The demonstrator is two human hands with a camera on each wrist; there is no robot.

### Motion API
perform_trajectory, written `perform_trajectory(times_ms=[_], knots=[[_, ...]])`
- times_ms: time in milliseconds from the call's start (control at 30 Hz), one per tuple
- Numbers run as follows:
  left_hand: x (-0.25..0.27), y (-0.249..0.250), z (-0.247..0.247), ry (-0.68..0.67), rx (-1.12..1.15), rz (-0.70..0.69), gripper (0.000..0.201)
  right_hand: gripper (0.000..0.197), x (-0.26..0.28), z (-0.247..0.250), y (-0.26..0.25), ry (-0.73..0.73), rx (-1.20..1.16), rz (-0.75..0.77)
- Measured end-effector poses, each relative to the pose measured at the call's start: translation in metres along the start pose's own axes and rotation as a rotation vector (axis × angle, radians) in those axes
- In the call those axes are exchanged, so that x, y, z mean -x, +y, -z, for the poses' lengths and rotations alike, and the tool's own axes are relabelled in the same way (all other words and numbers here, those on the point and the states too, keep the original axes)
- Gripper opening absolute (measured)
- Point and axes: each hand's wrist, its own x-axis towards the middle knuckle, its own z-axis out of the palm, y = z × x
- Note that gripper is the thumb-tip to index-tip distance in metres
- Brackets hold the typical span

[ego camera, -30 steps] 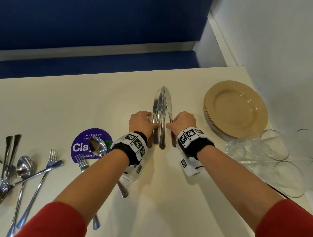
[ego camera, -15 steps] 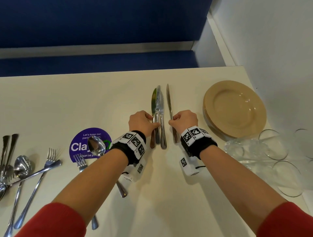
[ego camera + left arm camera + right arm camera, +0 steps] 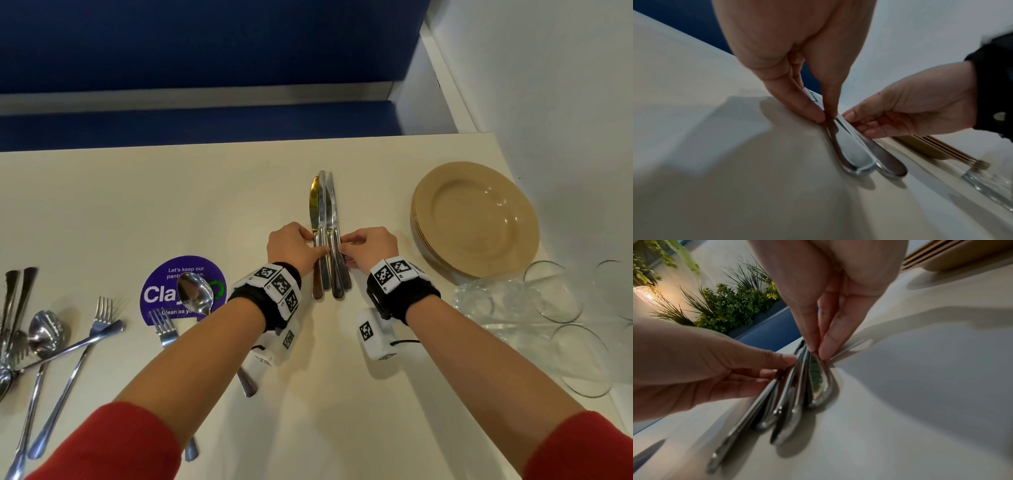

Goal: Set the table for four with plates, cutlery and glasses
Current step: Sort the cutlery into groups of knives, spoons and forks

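Observation:
Several steel table knives (image 3: 325, 233) lie bunched side by side mid-table, blades pointing away from me. My left hand (image 3: 317, 246) pinches the handles from the left, thumb and fingertips curled onto them. From the right, my right hand (image 3: 344, 247) pinches the outermost knife with thumb and forefinger. The left wrist view shows the knife handles (image 3: 855, 155) flat on the table, with my left hand (image 3: 824, 116) and right hand (image 3: 855, 123) meeting over them. In the right wrist view, my right hand (image 3: 818, 352) nips the handles (image 3: 797, 402) and my left hand (image 3: 781, 368) presses on their other side.
A stack of tan plates (image 3: 476, 219) sits at the right, with clear glasses (image 3: 548, 308) crowded near the right edge. Forks and spoons (image 3: 51, 342) lie loose at the left. A spoon (image 3: 195, 294) and a fork (image 3: 164, 329) lie over a purple sticker (image 3: 161, 284). A white wall bounds the right.
Half a second ago the rightmost knife lay apart from the others. My right hand has brought it back left, and the knives are bunched tight between both hands.

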Motion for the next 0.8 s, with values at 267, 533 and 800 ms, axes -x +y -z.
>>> perform_trajectory(times_ms=[267, 533, 800], knots=[[0.007, 0.001, -0.003, -0.065, -0.033, 0.012, 0.043, 0.026, 0.004, 0.01, 0.008, -0.004, 0.147, 0.014], [0.04, -0.027, 0.05, 0.092, 0.026, 0.068, 0.041, 0.028, 0.049, -0.008, -0.032, -0.018, 0.28, 0.246], [0.071, -0.042, 0.109, 0.243, 0.079, 0.063, 0.028, 0.019, 0.083, -0.038, -0.071, -0.096, 0.308, 0.428]])
